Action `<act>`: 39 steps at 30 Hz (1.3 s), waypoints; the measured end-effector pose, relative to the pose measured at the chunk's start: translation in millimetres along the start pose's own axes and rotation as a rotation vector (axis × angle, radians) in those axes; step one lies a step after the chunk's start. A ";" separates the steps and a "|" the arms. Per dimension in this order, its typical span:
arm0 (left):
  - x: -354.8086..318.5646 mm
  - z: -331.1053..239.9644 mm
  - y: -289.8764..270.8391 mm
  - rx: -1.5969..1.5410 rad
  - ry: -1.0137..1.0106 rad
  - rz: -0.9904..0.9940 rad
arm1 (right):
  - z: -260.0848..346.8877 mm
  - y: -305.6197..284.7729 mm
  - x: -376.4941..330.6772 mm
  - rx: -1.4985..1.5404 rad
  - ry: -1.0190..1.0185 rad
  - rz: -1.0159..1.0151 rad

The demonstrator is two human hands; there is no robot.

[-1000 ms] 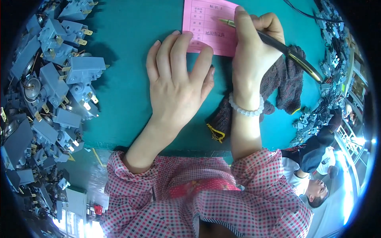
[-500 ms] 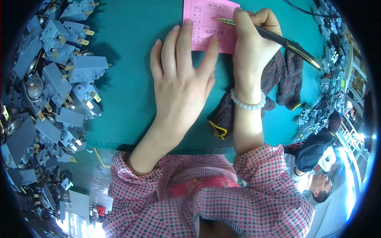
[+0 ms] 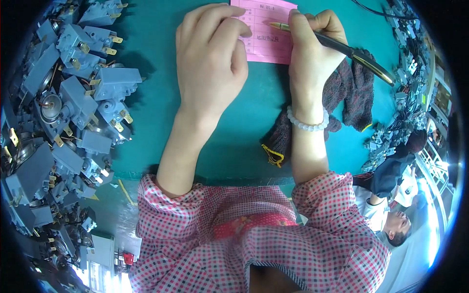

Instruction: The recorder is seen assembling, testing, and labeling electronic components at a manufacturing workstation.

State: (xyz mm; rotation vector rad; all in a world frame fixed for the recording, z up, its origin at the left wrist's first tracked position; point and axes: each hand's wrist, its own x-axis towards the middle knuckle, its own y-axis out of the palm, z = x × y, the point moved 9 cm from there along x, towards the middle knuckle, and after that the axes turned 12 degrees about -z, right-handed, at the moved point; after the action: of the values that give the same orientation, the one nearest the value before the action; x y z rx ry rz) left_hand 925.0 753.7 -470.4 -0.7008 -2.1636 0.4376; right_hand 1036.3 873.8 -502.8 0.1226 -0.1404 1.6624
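A pink printed slip [image 3: 271, 49] with some handwriting lies on the green tabletop. My right hand [image 3: 315, 46] grips a black and gold pen [image 3: 351, 52], its gold tip pointing left over the slip. White beads circle that wrist. My left hand [image 3: 210, 56] is at the slip's left edge, fingers loosely bent and apart. Its fingertips overlap the edge; whether they press on the paper I cannot tell. Dark knitted gloves [image 3: 337, 90] with yellow-edged cuffs lie beside and partly behind my right wrist and forearm.
Grey motor-like parts [image 3: 73, 100] with brass terminals are heaped along the left side. More small parts and wires [image 3: 410, 93] are piled at the right edge. A black cable [image 3: 376, 13] crosses the far right. Another person [image 3: 391, 215] is at lower right.
My left hand has come off the face of the slip and shifted left and away from me, its spread fingers now bent. The right hand and pen are nearly unchanged.
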 end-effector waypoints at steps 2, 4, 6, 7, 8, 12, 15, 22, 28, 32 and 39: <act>0.8 5.8 -8.3 -0.190 -0.096 -0.083 | 1.1 -0.3 1.8 0.017 -0.019 -0.001; 2.6 6.9 -20.2 -0.422 -0.163 -0.140 | 3.8 2.2 2.5 -0.007 -0.019 0.004; 7.3 7.9 -27.9 -0.657 -0.234 -0.194 | 5.7 6.7 -3.1 0.051 0.076 -0.014; 4.0 -2.6 -62.6 -0.731 -0.221 -0.189 | 1.5 2.4 -2.7 0.096 0.165 -0.044; 16.9 -3.8 -69.7 -0.762 -0.190 -0.198 | 7.4 11.9 -4.7 0.118 0.169 -0.034; 24.2 -38.7 -137.2 -1.002 -0.111 -0.211 | 9.9 5.5 -0.8 0.024 0.093 -0.030; 31.9 -46.7 -140.9 -1.119 -0.084 -0.213 | 5.1 0.1 -2.5 -0.022 0.102 -0.023; 33.4 -60.3 -145.6 -0.813 0.160 -0.112 | 3.8 0.2 0.1 -0.045 0.098 -0.050; 30.9 -79.4 -162.8 -0.657 0.166 -0.267 | 6.7 7.5 -2.8 0.053 0.085 -0.031; 30.4 -82.0 -157.9 -0.667 0.146 -0.238 | 2.3 1.0 -0.2 0.057 0.130 -0.036; 26.7 -61.2 -151.3 -0.953 0.007 -0.548 | 17.7 2.3 5.5 -0.093 0.028 -0.049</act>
State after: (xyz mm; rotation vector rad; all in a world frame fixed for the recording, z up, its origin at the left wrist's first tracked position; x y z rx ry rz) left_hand 908.1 655.6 -338.4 -0.5285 -2.3752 -0.9339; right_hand 1033.5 876.0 -484.4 0.0326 -0.1918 1.6050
